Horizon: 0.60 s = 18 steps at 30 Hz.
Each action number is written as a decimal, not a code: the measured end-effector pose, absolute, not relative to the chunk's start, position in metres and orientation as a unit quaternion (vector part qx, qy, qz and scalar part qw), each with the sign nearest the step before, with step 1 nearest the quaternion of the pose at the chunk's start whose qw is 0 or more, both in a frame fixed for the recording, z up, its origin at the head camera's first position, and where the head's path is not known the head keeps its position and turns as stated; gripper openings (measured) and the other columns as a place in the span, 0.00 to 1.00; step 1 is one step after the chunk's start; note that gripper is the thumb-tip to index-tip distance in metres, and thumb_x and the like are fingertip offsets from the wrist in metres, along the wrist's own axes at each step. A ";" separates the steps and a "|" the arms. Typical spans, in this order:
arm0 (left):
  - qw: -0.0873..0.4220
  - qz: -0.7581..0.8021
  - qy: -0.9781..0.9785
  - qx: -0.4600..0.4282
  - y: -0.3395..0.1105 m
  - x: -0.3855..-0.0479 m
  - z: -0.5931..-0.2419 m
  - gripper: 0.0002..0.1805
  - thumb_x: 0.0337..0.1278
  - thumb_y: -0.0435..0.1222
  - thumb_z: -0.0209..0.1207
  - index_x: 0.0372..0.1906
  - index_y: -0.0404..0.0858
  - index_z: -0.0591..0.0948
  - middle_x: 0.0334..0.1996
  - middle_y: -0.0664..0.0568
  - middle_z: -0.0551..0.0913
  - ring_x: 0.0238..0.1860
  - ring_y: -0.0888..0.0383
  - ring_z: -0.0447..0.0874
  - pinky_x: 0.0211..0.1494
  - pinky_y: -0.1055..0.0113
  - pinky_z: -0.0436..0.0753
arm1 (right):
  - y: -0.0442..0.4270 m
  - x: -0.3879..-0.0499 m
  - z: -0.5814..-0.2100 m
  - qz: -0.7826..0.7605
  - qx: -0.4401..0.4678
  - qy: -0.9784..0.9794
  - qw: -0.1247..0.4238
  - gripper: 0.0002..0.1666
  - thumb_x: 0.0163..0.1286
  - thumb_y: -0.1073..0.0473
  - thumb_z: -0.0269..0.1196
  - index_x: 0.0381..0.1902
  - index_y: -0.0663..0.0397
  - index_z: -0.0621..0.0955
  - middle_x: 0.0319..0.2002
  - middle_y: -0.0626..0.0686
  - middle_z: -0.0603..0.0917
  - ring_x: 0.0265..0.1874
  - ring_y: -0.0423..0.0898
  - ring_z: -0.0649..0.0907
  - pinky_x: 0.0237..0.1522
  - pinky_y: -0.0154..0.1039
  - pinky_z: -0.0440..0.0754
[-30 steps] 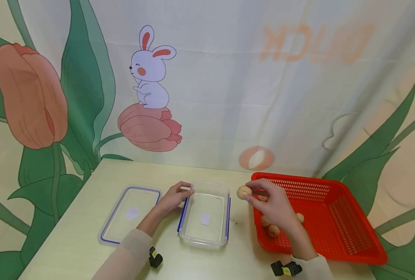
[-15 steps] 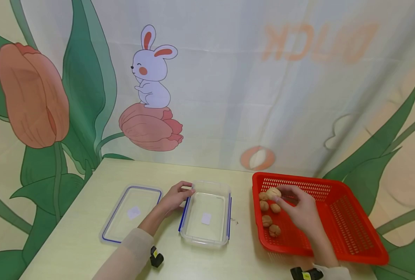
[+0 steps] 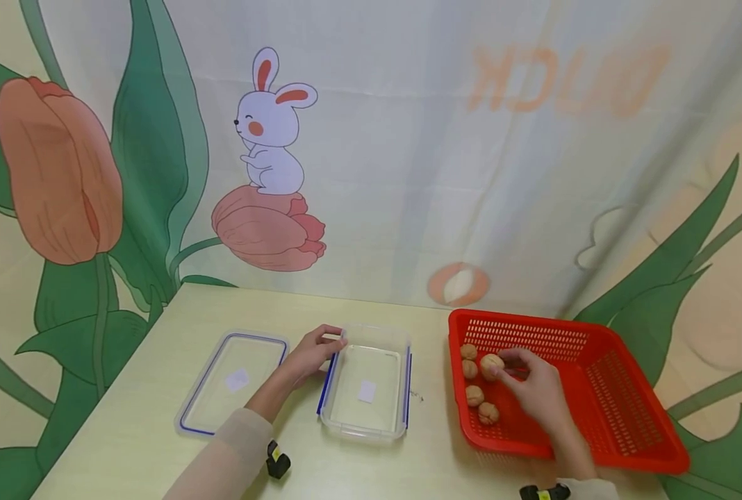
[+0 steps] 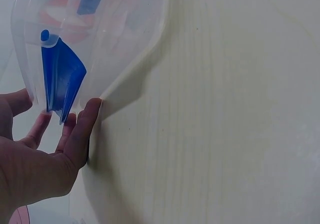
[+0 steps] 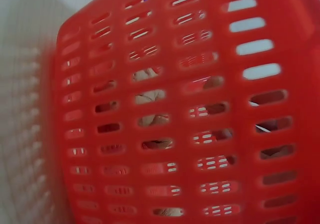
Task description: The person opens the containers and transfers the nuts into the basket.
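Observation:
My left hand grips the left side of a clear plastic food container, its fingers against the wall beside a blue latch. The container stands lidless on the table, with a small white label seen at its bottom. My right hand pinches a walnut between thumb and fingers, inside the red plastic basket. Several other walnuts lie along the basket's left side. In the right wrist view, the perforated red basket wall mostly hides the hand and walnuts.
The container's clear lid, edged with a blue seal, lies flat on the pale table to the left. Behind the table hangs a printed curtain with tulips and a rabbit. A tiny dark mark lies right of the container.
My right hand has carried the walnut from beyond the basket's left rim rightward and down into the basket. The left hand and the container have stayed in place.

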<state>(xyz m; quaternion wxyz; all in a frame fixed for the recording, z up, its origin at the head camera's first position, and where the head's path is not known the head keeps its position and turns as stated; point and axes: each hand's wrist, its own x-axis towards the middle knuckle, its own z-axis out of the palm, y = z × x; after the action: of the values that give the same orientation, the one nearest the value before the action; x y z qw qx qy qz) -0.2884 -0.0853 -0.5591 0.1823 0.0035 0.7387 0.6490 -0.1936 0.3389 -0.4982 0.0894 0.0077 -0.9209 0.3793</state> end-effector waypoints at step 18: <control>0.183 0.643 0.744 0.005 -0.085 -0.289 -0.561 0.25 0.77 0.45 0.62 0.69 0.40 0.75 0.63 0.38 0.79 0.66 0.38 0.77 0.58 0.37 0.84 | 0.342 -0.199 -0.508 0.369 0.000 -0.927 0.064 0.24 0.70 0.50 0.75 0.56 0.60 0.85 0.50 0.59 0.89 0.51 0.58 0.87 0.57 0.58 0.85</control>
<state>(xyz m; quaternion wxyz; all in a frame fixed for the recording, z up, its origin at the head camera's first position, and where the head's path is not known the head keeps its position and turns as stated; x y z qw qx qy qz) -0.2891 -0.0846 -0.5614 0.1834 0.0049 0.7436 0.6430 -0.1991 0.3419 -0.5076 0.0637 -0.0005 -0.9270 0.3695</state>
